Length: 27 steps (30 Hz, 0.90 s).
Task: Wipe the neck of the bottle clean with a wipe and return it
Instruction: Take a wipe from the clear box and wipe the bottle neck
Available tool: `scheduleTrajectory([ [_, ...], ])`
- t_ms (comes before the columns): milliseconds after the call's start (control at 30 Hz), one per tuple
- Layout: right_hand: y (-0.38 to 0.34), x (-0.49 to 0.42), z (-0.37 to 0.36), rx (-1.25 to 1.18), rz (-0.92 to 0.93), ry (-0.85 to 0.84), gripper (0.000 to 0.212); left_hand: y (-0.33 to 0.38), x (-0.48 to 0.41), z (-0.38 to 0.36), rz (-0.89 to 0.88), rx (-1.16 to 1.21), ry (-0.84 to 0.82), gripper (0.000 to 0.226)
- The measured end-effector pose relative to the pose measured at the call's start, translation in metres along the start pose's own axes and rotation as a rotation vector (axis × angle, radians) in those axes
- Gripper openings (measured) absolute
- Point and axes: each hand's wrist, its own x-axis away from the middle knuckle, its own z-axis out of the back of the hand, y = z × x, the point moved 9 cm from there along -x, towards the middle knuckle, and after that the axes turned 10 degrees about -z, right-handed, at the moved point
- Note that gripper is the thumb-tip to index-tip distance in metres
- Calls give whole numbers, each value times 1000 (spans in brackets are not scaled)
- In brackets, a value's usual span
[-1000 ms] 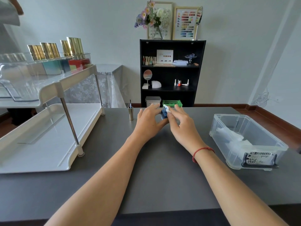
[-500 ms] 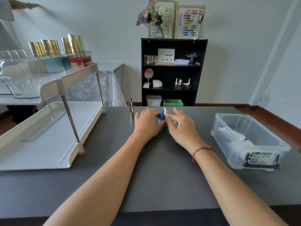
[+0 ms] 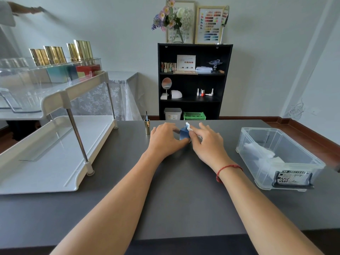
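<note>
Bottle [image 3: 184, 134], one, gripped by left hand [image 3: 165, 138]; right hand [image 3: 206, 142] pinches one wipe [image 3: 188, 125] at neck.

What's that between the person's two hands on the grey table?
In the head view, a blue bottle sits between the left hand and right hand, with a white wipe at its neck.

A white two-tier rack [image 3: 55, 162] fills the nine o'clock side of the grey worktop [image 3: 184, 199], and gold-topped boxes [image 3: 55, 55] stand on its upper tier. At three o'clock sits a clear plastic box [image 3: 279, 129] with a labelled front. At twelve o'clock, against the wall, a black shelf unit [image 3: 227, 80] holds a green basket [image 3: 194, 115] low down. On its top stand a vase of flowers [image 3: 172, 19] and a colour chart [image 3: 209, 24].
</note>
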Motion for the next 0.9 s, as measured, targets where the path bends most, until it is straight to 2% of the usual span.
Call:
scheduleTrajectory([
  [133,0,0,-2,-40,16,-25,39,-10,-1,-10,24,73,-79,62],
  [267,0,0,-4,-73,17,-48,40,-1,-1,-16,-49,126,-147,54],
  [500,-2,3,-4,-107,22,-60,40,-6,-4,-22,-43,138,-161,44],
  [900,-13,6,10,-239,90,39,40,4,-8,2,-168,17,113,36],
])
